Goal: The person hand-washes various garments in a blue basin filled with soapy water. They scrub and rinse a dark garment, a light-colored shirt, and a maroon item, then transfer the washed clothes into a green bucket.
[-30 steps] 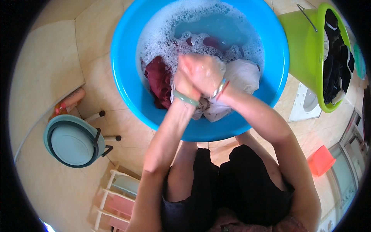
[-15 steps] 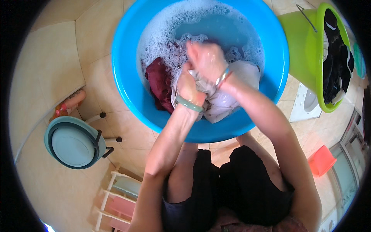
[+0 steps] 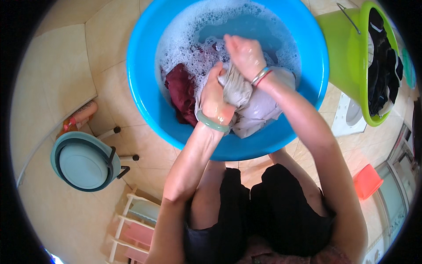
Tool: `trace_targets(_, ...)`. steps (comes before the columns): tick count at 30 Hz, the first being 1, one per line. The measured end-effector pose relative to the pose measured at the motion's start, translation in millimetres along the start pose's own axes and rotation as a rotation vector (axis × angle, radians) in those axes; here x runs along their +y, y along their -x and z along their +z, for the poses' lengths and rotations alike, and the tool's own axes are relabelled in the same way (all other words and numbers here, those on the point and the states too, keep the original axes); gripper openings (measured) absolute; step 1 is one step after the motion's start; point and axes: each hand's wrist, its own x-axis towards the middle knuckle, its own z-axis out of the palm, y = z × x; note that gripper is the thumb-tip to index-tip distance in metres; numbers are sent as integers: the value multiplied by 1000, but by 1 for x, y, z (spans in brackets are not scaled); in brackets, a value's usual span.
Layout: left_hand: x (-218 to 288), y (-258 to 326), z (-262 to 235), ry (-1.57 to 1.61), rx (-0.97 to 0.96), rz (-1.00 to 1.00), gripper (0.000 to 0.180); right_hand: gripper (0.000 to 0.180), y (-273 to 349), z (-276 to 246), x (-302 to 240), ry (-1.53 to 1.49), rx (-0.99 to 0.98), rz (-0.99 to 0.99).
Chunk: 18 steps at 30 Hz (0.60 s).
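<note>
Soapy water with foam fills a large blue basin (image 3: 143, 79) in front of me. My left hand (image 3: 214, 97), a green bangle at its wrist, is closed round a wet, light-grey garment (image 3: 237, 89). Above and to the right, my right hand (image 3: 247, 56) is curled into a fist at the top of the same bunched cloth; its fingertips are partly hidden. The rest of the pale fabric (image 3: 266, 103) lies half in the water under my right wrist. A dark red garment (image 3: 181, 94) rests in the suds left of my left hand.
A green bucket (image 3: 340, 57) with dark clothes (image 3: 380, 66) stands tilted at the right. Left on the floor are a grey-blue folding tub (image 3: 83, 163) and a pink bottle (image 3: 83, 113). A white rack (image 3: 118, 229) is at lower left, a red container (image 3: 368, 181) at right.
My right hand has moved up and right, away from my left hand, and more of the twisted grey cloth shows between them. My left hand has barely moved.
</note>
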Motion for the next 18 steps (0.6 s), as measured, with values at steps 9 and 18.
trace_targets(9,72,9,-6,-407,109,778,58,38,28,-84,0,-402,-261,165)
trace_targets(18,22,43,-23,-1333,-274,1016,52,12,33,-106,-23,-584,-294,328)
